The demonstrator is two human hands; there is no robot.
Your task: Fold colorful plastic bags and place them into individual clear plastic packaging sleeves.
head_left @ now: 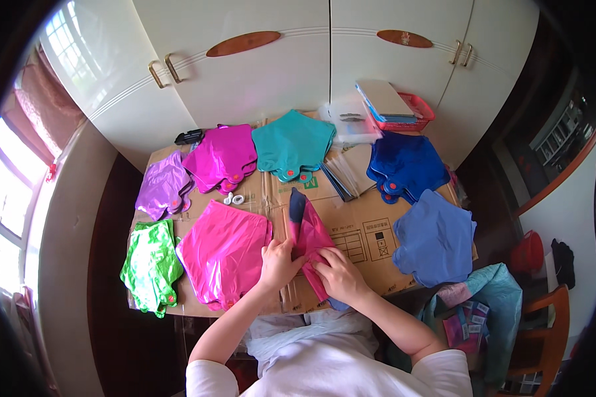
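Note:
A glossy pink sheet-like piece point(316, 228) is folded over between my two hands, near the table's front middle. A dark blue-grey part point(297, 205) shows at its far tip; whether it is lining or a separate piece I cannot tell. My left hand point(281, 263) pinches the left edge of the pink piece. On its right side, the fingers of my right hand point(341, 274) are curled and press into the fold. Just left of my left hand lies a stack of bright pink shiny pieces point(222, 251). A bit of blue point(338, 305) peeks out below my right hand.
Flattened cardboard covers the table point(311, 301). Around it lie scalloped stacks: green point(151, 261), lilac point(162, 184), magenta point(222, 155), teal point(295, 144), dark blue point(407, 164) and light blue point(436, 238). A red basket point(418, 112) stands at the back right, a wooden chair point(555, 331) at the right.

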